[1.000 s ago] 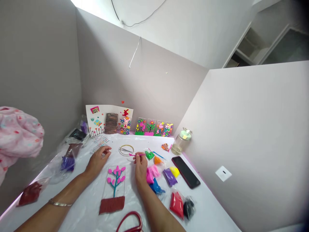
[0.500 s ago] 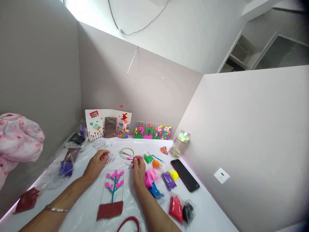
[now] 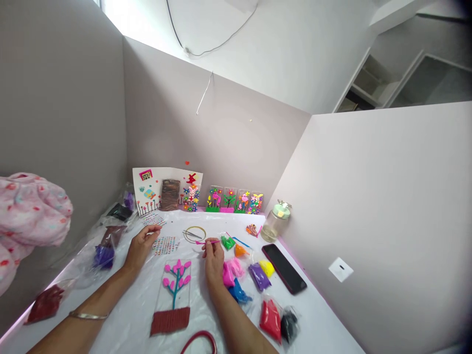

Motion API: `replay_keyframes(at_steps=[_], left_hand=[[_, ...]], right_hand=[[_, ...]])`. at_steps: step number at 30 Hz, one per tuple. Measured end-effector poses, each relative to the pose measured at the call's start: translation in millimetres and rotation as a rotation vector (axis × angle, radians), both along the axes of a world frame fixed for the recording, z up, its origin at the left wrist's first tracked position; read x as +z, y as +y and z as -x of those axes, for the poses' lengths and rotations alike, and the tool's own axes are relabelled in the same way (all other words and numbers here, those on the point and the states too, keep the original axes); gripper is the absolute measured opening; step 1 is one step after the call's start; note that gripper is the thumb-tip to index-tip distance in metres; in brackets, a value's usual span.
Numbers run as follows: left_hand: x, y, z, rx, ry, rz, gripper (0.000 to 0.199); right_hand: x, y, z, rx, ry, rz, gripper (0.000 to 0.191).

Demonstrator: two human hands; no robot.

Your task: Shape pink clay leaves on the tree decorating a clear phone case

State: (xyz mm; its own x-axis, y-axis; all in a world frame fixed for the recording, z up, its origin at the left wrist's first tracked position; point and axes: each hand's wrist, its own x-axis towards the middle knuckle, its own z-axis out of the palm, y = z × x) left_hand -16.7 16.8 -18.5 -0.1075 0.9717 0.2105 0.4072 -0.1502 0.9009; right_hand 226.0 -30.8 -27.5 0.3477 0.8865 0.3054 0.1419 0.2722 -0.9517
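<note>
My right hand (image 3: 214,260) is closed round a thin pink modelling tool (image 3: 200,242), held nearly level above the table. My left hand (image 3: 140,247) is open, palm down, its fingertips at the near edge of the far sheet of stick-on gems (image 3: 153,219). A second gem sheet (image 3: 166,245) lies just right of that hand. Between my forearms rests a clear phone case (image 3: 161,287) bearing a clay plant with pink buds (image 3: 179,268), a teal stem (image 3: 174,296) and a ridged brown clay base (image 3: 170,320).
Bagged clay lies to the right, including red (image 3: 270,319) and purple (image 3: 259,276), beside a phone (image 3: 284,269) and a glass jar (image 3: 276,221). A gold bangle (image 3: 201,229) and tweezers (image 3: 191,234) lie beyond my right hand. Decorated cases (image 3: 229,199) stand at the back.
My left hand has drawn back to the left, from the near gem sheet toward the far one, uncovering more of the near sheet. My right hand keeps the pink tool almost still.
</note>
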Motion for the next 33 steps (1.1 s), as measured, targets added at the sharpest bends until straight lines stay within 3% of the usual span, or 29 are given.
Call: replay_keyframes(at_steps=[3,9,12,14,19,22,28,33], left_hand=[[3.3,2.9,3.4,-0.07,0.04,0.036,0.035],[8.7,4.9,5.7,-0.461,0.276,0.158,0.028],[15.2,5.4,17.4,-0.554,0.398,0.194,0.027],[23.4,7.8,33.3,-0.529,0.458,0.188,0.027],[40.0,15.6,68.0,-0.319,0.563,0.089,0.031],[36.1,15.8,61.2,-0.318,0.587,0.002,0.036],[11.9,9.3,29.0,-0.367,0.589,-0.067,0.039],[7.8,7.7,31.3,-0.302,0.599,-0.066,0.041]], right_hand=[[-0.4,0.7,-0.4,-0.006,0.004,0.0,0.027],[0.1,-0.2,-1.0,0.018,0.0,0.015,0.026],[-0.2,-0.4,-1.4,0.033,-0.005,0.029,0.026],[-0.7,-0.3,-1.7,0.034,-0.008,0.035,0.026],[-1.8,0.1,-1.6,0.033,-0.013,0.039,0.026],[-2.2,0.5,-1.3,0.035,-0.014,0.038,0.026],[-3.3,0.4,-0.9,0.023,-0.012,0.024,0.027],[-2.8,-1.1,1.6,0.009,-0.002,0.003,0.028]])
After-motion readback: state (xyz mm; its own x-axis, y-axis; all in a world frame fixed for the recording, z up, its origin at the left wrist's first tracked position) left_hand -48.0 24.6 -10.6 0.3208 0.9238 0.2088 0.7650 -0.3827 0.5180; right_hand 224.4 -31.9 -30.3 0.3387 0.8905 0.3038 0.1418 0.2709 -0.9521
